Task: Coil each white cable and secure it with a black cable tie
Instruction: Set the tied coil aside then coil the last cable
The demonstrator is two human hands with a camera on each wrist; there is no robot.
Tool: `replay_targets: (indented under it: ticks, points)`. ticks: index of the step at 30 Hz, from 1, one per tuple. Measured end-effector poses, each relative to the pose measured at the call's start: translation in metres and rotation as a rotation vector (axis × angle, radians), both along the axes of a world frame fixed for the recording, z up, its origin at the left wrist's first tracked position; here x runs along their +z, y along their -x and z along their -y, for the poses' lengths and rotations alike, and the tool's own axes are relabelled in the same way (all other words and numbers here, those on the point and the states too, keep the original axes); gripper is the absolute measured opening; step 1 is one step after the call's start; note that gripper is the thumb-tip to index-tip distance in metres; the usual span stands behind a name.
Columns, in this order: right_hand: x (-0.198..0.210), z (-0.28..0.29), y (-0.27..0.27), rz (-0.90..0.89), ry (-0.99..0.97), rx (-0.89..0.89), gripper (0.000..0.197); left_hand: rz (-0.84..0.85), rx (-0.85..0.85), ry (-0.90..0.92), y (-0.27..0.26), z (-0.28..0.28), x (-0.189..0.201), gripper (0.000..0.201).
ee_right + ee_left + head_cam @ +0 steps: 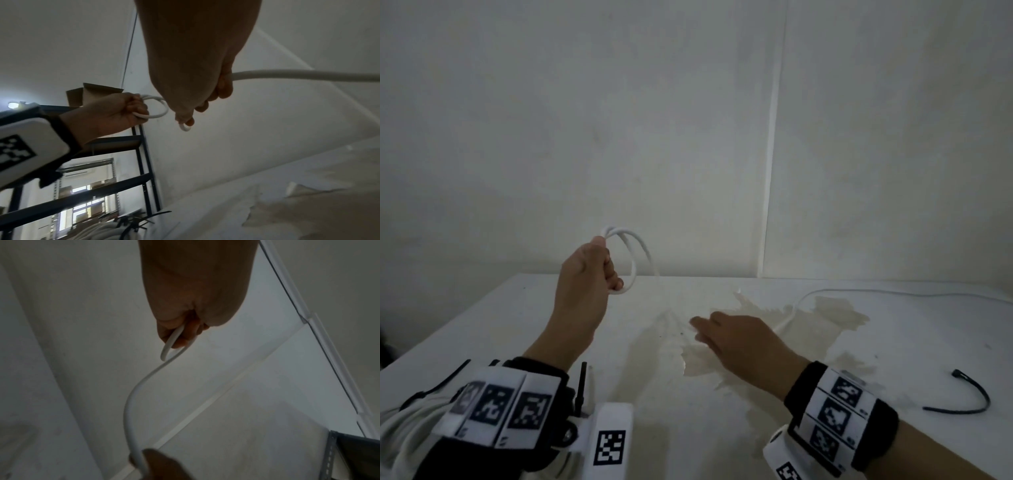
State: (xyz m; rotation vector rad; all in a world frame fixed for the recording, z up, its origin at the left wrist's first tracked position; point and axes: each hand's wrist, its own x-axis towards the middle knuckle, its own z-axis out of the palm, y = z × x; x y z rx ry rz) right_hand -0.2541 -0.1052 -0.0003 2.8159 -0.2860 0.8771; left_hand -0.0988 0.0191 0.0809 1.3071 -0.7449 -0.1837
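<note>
Nearest the head camera sat the two black wrist bands with white coded marker tiles, one strapped on each forearm. From there the left hand was raised above the table, its fingers curled round a small coil of thin white round cable; the loops stood out to the right of the fist, clear of the surface. The left wrist view showed the same cable passing out from between the curled fingers.

The right hand was lower, just over the stained white tabletop, and its fingers were closed on the loose run of the cable, which came out of the fist on its far side. Beyond the right hand the cable trailed across the table and away to the right.

To the right of the right wrist, well apart from it, a curved black plastic cable tie lay flat. Beside the left wrist lay more black ties and a pile of coiled white cables.
</note>
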Motion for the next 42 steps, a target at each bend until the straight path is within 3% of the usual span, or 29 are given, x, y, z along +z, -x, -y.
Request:
replay_targets:
  ticks: [4, 9, 12, 16, 21, 26, 36, 40, 42]
  points:
    - [0.005, -0.013, -0.007, 0.053, 0.091, 0.132, 0.011, 0.122, 0.032, -0.093, 0.002, 0.005, -0.01, 0.041]
    - [0.017, -0.027, -0.006, 0.066, 0.11, 0.281, 0.019, 0.233, 0.019, -0.185, 0.017, 0.008, -0.018, 0.038]
    - [0.025, -0.034, -0.006, 0.114, 0.11, 0.334, 0.014, 0.232, -0.057, -0.237, 0.027, 0.011, -0.026, 0.038]
    - [0.035, -0.03, -0.004, 0.226, -0.032, 0.418, 0.013, 0.204, -0.204, -0.275, 0.036, 0.006, -0.032, 0.039]
    - [0.055, -0.016, 0.001, 0.383, -0.289, 0.397, 0.024, 0.049, -0.419, -0.282, 0.045, 0.003, -0.032, 0.037]
    - [0.07, -0.003, 0.006, 0.341, -0.405, 0.316, 0.036, -0.133, -0.545, -0.279, 0.05, 0.004, -0.03, 0.033]
    - [0.083, 0.01, 0.017, 0.37, -0.493, 0.253, 0.024, -0.184, -0.59, -0.295, 0.066, 0.003, -0.015, 0.043]
    - [0.079, 0.013, 0.018, 0.325, -0.675, 0.198, 0.014, -0.185, -0.589, -0.301, 0.07, 0.004, -0.014, 0.046]
    - [0.074, 0.008, 0.017, 0.282, -0.779, 0.218, 0.017, -0.165, -0.55, -0.306, 0.07, 0.004, -0.012, 0.042]
